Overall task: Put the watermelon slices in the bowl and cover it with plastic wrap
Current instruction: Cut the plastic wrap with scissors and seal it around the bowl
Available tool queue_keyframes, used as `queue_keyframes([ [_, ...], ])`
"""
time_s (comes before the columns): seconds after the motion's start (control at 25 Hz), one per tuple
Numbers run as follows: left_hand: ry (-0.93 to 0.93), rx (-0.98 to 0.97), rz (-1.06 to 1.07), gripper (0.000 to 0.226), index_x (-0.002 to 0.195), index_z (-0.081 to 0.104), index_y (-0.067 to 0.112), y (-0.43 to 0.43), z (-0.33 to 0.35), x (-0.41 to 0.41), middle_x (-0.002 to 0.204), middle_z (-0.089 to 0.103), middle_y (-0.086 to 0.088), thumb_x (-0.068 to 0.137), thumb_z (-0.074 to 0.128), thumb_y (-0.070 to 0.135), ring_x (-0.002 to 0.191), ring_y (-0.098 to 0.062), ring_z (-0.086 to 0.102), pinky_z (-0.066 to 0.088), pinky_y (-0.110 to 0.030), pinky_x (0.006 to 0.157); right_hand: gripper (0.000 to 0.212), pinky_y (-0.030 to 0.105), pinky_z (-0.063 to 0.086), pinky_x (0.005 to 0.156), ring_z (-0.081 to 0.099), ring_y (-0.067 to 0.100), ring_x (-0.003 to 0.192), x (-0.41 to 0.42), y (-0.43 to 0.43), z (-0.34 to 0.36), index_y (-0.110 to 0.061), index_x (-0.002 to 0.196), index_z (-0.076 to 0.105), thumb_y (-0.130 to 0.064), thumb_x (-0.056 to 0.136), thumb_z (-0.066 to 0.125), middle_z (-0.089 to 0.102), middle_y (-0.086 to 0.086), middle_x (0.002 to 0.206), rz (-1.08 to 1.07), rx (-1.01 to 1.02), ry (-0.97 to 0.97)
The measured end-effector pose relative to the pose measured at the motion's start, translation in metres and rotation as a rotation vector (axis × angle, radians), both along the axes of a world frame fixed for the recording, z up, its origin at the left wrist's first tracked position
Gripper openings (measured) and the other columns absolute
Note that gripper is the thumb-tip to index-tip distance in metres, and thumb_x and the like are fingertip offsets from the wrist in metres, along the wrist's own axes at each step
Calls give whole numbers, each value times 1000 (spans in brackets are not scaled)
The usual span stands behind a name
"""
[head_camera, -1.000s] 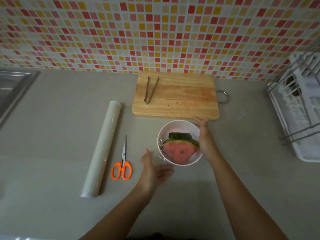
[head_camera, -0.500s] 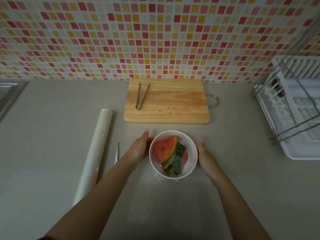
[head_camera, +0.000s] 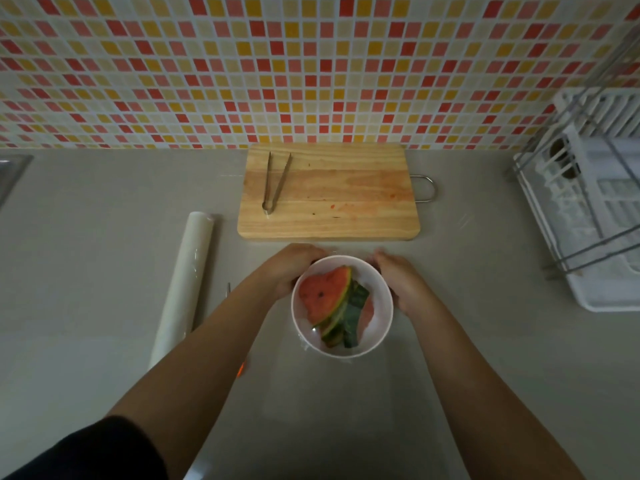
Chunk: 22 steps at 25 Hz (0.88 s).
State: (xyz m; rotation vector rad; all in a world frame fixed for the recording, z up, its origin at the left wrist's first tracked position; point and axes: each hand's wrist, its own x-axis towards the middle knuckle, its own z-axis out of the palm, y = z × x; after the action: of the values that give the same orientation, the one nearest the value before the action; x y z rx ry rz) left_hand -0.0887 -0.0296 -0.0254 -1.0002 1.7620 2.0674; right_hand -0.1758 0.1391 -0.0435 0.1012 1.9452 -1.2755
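A white bowl stands on the grey counter just in front of the cutting board. Watermelon slices with red flesh and green rind lie inside it. Clear plastic wrap stretches over the bowl's top and crinkles below the near rim. My left hand cups the bowl's far-left side, and my right hand cups its right side; both press against the wall. The fingertips are hidden behind the bowl.
The plastic wrap roll lies to the left. Scissors with an orange handle are mostly hidden under my left forearm. A wooden cutting board carries metal tongs. A white dish rack stands at right; a sink edge at far left.
The bowl has been turned, so the slices face another way. My left hand came from the near side to the bowl's left, and both hands slid toward its far side.
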Motion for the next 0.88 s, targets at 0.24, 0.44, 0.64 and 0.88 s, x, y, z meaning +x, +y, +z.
queue_keyframes([
  [0.24,-14,11,-43,41,84,74,10,-1,-3,11,77,73,-5,93,52,44,72,-17,69,53,-27,65,75,45,52,88,70,26,87,7,16,-4,-18,84,75,-82,54,49,75,7,89,68,20,-59],
  [0.44,139,129,93,19,72,68,9,5,2,5,72,64,-9,88,59,15,65,-20,59,51,-26,60,35,39,50,71,63,22,64,15,11,-6,-24,58,69,-47,81,56,67,-5,60,-129,-201,68],
  [0.64,61,14,-28,20,83,72,5,4,7,5,80,68,-13,85,65,24,72,-24,64,52,-35,73,53,43,49,88,67,27,93,16,5,-2,-17,92,74,-56,91,38,73,8,96,-130,-259,-123],
  [0.88,154,57,76,16,82,69,4,10,8,4,75,65,-11,89,62,15,64,-20,61,51,-27,63,29,35,54,78,65,19,87,12,5,-4,-19,96,64,-45,87,56,68,2,96,-66,-224,-73],
])
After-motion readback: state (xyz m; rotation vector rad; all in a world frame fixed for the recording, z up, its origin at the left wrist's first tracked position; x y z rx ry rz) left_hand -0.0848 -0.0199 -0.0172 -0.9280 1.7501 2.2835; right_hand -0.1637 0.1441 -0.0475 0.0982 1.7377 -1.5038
